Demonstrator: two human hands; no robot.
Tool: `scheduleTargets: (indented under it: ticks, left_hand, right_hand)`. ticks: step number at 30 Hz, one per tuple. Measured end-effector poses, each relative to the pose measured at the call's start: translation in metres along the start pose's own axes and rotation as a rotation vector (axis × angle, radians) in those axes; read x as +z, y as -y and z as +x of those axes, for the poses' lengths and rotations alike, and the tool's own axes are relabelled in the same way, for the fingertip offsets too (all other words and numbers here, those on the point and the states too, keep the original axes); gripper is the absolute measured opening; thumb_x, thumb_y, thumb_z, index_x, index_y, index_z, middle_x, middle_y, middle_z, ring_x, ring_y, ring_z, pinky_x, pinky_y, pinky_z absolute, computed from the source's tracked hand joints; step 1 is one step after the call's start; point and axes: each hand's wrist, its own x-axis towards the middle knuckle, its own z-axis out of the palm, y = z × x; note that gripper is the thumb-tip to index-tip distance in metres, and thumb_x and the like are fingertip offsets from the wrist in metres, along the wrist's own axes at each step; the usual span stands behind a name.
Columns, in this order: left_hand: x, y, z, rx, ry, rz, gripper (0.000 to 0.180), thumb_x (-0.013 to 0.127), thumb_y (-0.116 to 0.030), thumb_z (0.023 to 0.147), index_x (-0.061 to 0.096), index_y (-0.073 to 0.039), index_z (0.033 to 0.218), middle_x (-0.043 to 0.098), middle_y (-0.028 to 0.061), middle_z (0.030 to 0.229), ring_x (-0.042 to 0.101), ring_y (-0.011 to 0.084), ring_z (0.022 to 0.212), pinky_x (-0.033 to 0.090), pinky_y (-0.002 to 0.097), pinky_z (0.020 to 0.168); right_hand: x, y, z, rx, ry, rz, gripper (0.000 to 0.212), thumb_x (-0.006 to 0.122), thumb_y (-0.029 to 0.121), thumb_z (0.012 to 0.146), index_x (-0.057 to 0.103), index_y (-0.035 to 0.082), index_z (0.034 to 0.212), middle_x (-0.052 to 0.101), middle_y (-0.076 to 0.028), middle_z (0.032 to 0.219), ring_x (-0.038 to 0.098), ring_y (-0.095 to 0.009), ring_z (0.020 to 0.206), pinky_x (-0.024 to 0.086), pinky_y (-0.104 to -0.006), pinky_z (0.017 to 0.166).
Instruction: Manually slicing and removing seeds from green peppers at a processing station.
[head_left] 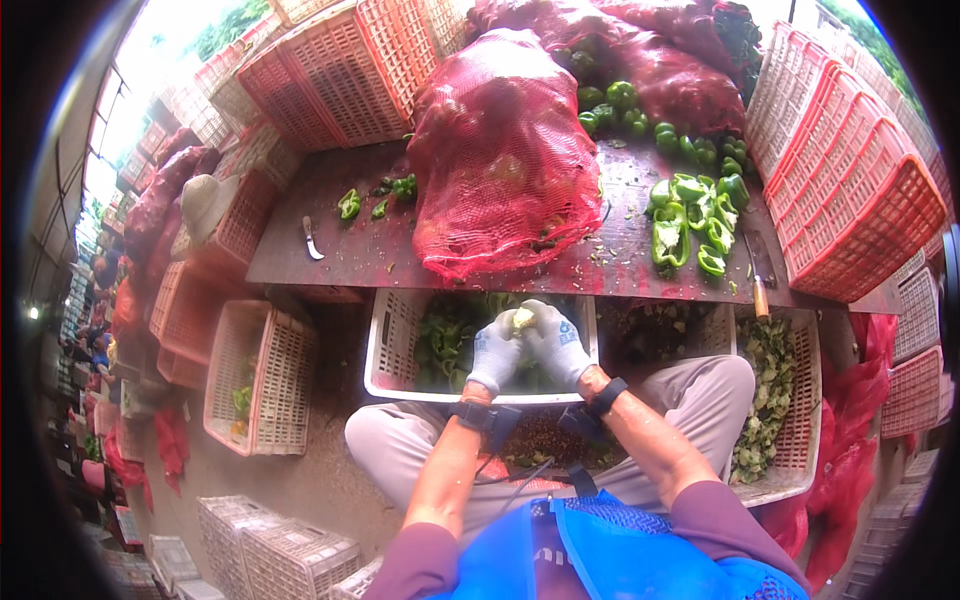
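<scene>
Both my hands wear pale grey gloves and meet over a white crate (384, 350) in front of my knees. Between them is a small whitish-green lump, seemingly a pepper core (523, 318). My left hand (496, 350) is closed against its left side. My right hand (558, 342) curls round it from the right, fingertips at the top. Beneath the hands, green pepper pieces (445, 335) lie in the crate. On the table just beyond stands a bulging red mesh sack (510, 160), its contents hard to make out through the net.
Cut green peppers (672, 238) and a wooden-handled knife (760, 285) lie on the table's right; another knife (312, 240) lies left. A crate of pale cores (765, 400) stands by my right knee. Red crates (850, 170) flank the table. An orange-white crate (260, 375) stands left.
</scene>
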Motion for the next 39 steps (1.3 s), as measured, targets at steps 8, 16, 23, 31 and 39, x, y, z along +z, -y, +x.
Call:
scheduleTargets:
  ticks: [8,16,23,31,39]
  left_hand:
    - [0.023,0.008,0.022,-0.043,-0.108,0.241,0.029,0.073,-0.02,0.089,0.067,-0.012,0.116,0.073,0.0185,0.103,0.07,0.0404,0.098,0.055,0.0472,0.083]
    - [0.02,0.023,0.031,0.007,-0.097,0.741,0.051,0.076,-0.026,0.088,0.061,-0.018,0.136,0.069,0.0126,0.119,0.068,0.0353,0.11,0.056,0.0451,0.093]
    - [0.049,-0.035,0.143,0.368,0.009,0.72,0.022,0.063,-0.014,0.091,0.071,-0.017,0.111,0.069,0.012,0.102,0.072,0.0361,0.084,0.057,0.0488,0.071]
    - [0.084,-0.049,0.223,0.284,0.191,0.961,0.041,0.064,-0.017,0.091,0.061,-0.02,0.132,0.062,0.017,0.124,0.074,0.0372,0.095,0.059,0.0524,0.078]
    - [0.07,-0.043,0.239,0.119,0.283,0.645,0.034,0.067,-0.02,0.086,0.071,-0.011,0.119,0.073,0.0171,0.114,0.074,0.0331,0.102,0.058,0.0445,0.084]
  right_hand:
    - [-0.019,-0.009,0.018,0.264,-0.266,0.026,0.037,0.065,0.015,0.092,0.06,0.005,0.127,0.068,-0.025,0.114,0.066,-0.043,0.107,0.053,-0.0498,0.093]
    - [-0.296,-0.072,-0.064,0.257,-0.455,-0.93,0.044,0.066,0.014,0.088,0.057,0.012,0.131,0.063,-0.019,0.121,0.068,-0.04,0.101,0.056,-0.0491,0.086]
    - [-0.35,-0.139,-0.127,0.545,-0.264,-1.046,0.05,0.064,0.018,0.091,0.054,0.014,0.14,0.063,-0.018,0.129,0.067,-0.041,0.107,0.055,-0.0494,0.091]
    - [-0.286,-0.065,-0.051,0.225,-0.317,-0.722,0.035,0.065,0.013,0.092,0.065,0.009,0.127,0.072,-0.017,0.111,0.069,-0.038,0.1,0.055,-0.0453,0.088]
    - [-0.224,-0.049,-0.022,-0.055,-0.168,-0.65,0.031,0.069,0.015,0.089,0.066,0.011,0.12,0.073,-0.013,0.1,0.071,-0.034,0.089,0.056,-0.045,0.078]
